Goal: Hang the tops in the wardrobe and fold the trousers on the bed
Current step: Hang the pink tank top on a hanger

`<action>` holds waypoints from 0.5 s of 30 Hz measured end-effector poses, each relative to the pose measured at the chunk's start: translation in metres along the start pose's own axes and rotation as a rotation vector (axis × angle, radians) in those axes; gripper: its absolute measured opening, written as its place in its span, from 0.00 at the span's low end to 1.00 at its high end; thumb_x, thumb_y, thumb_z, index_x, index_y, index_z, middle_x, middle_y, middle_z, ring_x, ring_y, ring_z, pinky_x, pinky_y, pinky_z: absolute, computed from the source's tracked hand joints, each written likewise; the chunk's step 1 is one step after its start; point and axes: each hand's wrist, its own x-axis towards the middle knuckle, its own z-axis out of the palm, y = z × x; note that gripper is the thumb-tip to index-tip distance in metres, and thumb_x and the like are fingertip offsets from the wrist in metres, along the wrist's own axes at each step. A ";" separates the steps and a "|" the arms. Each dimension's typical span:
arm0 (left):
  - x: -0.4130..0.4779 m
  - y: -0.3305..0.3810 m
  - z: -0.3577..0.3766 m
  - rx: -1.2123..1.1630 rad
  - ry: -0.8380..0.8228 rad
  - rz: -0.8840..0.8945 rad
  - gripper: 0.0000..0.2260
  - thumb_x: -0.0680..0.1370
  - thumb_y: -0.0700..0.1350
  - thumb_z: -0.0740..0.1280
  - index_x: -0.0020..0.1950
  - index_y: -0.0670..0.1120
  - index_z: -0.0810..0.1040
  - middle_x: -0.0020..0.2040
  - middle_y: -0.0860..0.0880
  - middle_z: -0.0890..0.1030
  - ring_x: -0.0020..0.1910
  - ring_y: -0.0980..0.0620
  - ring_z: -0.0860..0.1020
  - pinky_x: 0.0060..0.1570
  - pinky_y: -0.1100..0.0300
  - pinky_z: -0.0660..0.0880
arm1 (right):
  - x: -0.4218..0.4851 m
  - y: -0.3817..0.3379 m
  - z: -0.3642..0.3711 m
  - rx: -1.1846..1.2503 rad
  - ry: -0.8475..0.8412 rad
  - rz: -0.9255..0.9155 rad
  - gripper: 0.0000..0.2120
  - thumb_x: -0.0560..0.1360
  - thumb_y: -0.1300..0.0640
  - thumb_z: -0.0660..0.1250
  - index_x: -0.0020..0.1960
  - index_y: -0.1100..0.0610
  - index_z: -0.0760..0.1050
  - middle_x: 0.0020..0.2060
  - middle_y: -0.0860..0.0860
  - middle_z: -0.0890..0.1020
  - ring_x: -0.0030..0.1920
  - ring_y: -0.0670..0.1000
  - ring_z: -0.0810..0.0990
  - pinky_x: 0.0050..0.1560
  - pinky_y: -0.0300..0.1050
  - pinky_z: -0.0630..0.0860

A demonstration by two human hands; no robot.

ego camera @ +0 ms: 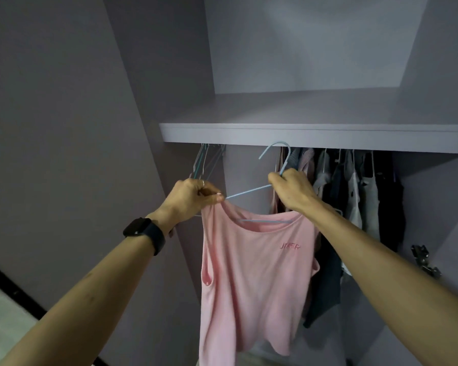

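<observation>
A pink sleeveless top (251,281) hangs in front of the open wardrobe on a light blue wire hanger (249,192). My left hand (193,198) pinches the top's left shoulder strap where it meets the hanger's arm. My right hand (292,190) grips the hanger at its neck, just below the hook. The hook points up in front of the shelf (315,133) edge. The hanger's lower bar shows through the neckline. The wardrobe rail is hidden behind the shelf. No trousers or bed are in view.
Several empty wire hangers (206,162) hang at the left under the shelf. Dark and pale garments (354,196) hang at the right. A metal door hinge (425,261) sticks out at the far right. The wardrobe's left side panel (64,154) stands close.
</observation>
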 end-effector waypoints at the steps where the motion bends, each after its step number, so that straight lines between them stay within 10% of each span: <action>1: -0.003 -0.004 -0.002 0.040 -0.025 -0.026 0.07 0.72 0.60 0.76 0.47 0.62 0.85 0.41 0.64 0.84 0.44 0.68 0.80 0.44 0.77 0.72 | 0.002 -0.002 -0.002 -0.016 0.026 -0.010 0.22 0.72 0.47 0.56 0.27 0.61 0.63 0.24 0.54 0.68 0.36 0.61 0.73 0.38 0.49 0.64; 15: -0.028 -0.021 0.019 0.185 -0.111 -0.011 0.09 0.75 0.53 0.74 0.45 0.69 0.80 0.39 0.76 0.78 0.44 0.75 0.76 0.43 0.79 0.69 | -0.007 0.010 0.007 -0.053 -0.015 -0.024 0.23 0.74 0.46 0.57 0.26 0.61 0.64 0.28 0.59 0.74 0.37 0.64 0.75 0.40 0.51 0.70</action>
